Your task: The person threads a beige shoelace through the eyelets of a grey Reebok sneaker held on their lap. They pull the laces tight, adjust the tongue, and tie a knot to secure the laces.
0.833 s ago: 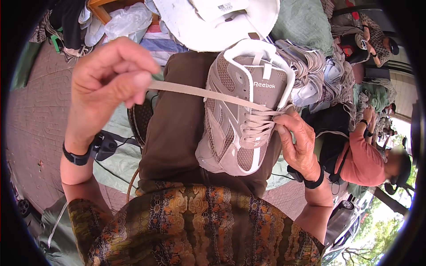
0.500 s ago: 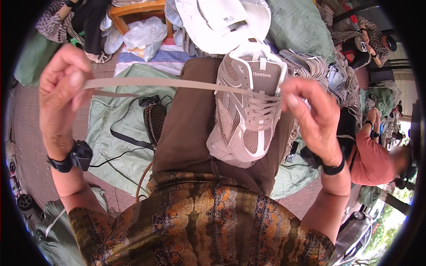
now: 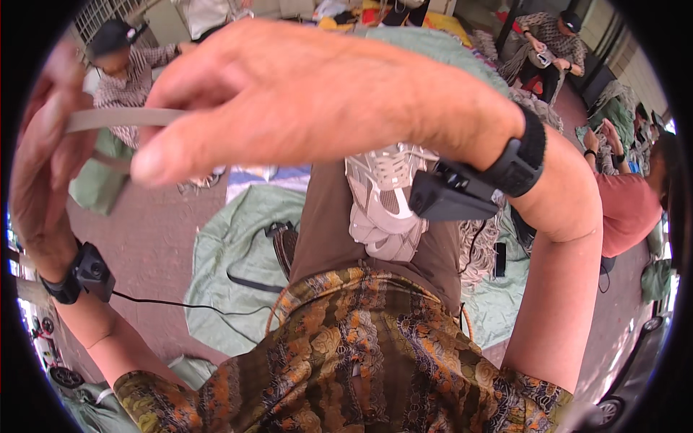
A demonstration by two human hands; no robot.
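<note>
While half a second ago both hands worked beside the grey sneaker [image 3: 386,202] on the lap, the left hand [image 3: 43,166] and right hand [image 3: 303,94] now pinch the beige lace [image 3: 123,117] taut, raised well above it.

Shoe [image 3: 386,206] on lap; lace [image 3: 123,117] stretched between raised hands above.

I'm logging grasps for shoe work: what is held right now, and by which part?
A flat beige shoelace, stretched between both hands: left hand pinches one end, right hand fingers grip farther along it.
</note>
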